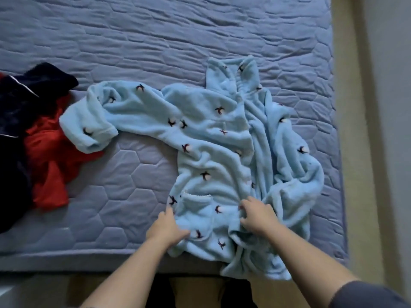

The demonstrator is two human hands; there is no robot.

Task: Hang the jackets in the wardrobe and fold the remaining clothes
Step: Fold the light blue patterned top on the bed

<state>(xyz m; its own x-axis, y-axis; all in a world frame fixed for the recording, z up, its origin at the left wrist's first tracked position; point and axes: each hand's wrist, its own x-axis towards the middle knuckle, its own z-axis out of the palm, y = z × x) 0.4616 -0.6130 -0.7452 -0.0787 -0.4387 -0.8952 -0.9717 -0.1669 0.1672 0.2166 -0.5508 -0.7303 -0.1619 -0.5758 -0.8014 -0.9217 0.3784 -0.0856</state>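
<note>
Spread on the quilted blue mattress (155, 41): a light blue fleece robe (211, 134) dotted with small dark bird motifs, crumpled from the centre down toward 5 o'clock. One robe sleeve (89, 130) stretched out toward 9 o'clock, cuff lying flat on the quilting. Collar end up toward 1 o'clock, hem down at 6 o'clock and hanging partly over the mattress's near edge. A patch pocket (195, 203) sewn on the front near the hem, mouth facing 12 o'clock, contents not visible.

Left hand (165, 228) at the robe's 7 o'clock edge, thumb laid on top of the fleece, forefinger stretched along the hem; appears to pinch the edge, though blur hides the lower fingers. Right hand (256, 216) just beside the pocket, toward 5 o'clock, fingers curled into a bunched fold and gripping it. Fingertips buried in the pile.

At 9 o'clock, a navy garment (26, 96) heaped over a red garment (49, 156), both touching the robe's cuff and cut off by the frame edge; kind of clothing hard to make out. Along 3 o'clock, a pale strip of floor (378, 107), blurred. At 5 o'clock, a grey shirt sleeve (367, 294) on the right arm, cropped by the corner.
</note>
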